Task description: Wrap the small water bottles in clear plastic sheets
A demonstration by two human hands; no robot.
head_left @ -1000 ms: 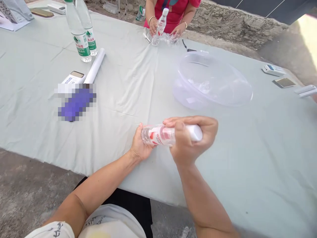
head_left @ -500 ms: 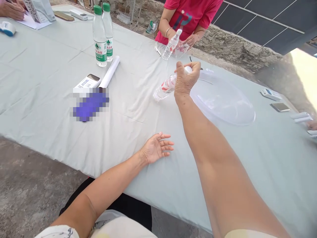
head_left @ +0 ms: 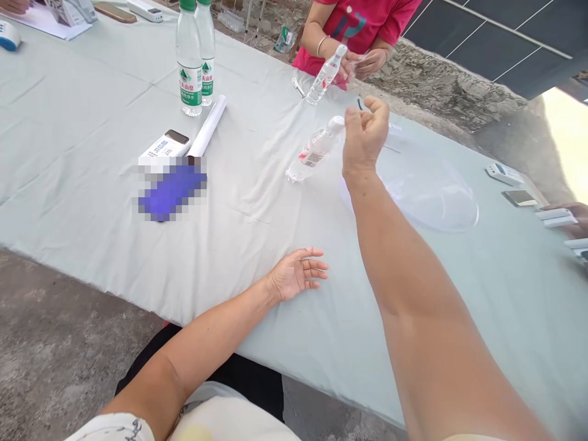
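A clear water bottle (head_left: 315, 152) with a white cap and a red-and-white label stands on the cloth-covered table (head_left: 257, 245). Just right of its cap is my right hand (head_left: 366, 136), off the bottle, with thumb and loosely bent fingers apart and nothing seen in them. My left hand (head_left: 296, 274) rests palm up on the cloth nearer to me, its fingers spread and holding nothing. Behind my right forearm lies a large transparent plastic sheet or lid (head_left: 427, 190), partly covered by the arm.
Two green-capped water bottles (head_left: 189, 79), a white paper roll (head_left: 207, 128), a white box (head_left: 163, 147) and a blurred purple item (head_left: 172, 190) are left. Across stands a person in a pink shirt (head_left: 353, 24) by another bottle (head_left: 325, 76). Phones (head_left: 519, 198) lie right.
My right hand has let go of the water bottle's cap and moved a little up and right. The bottle stays on the table. My left hand keeps its pose.
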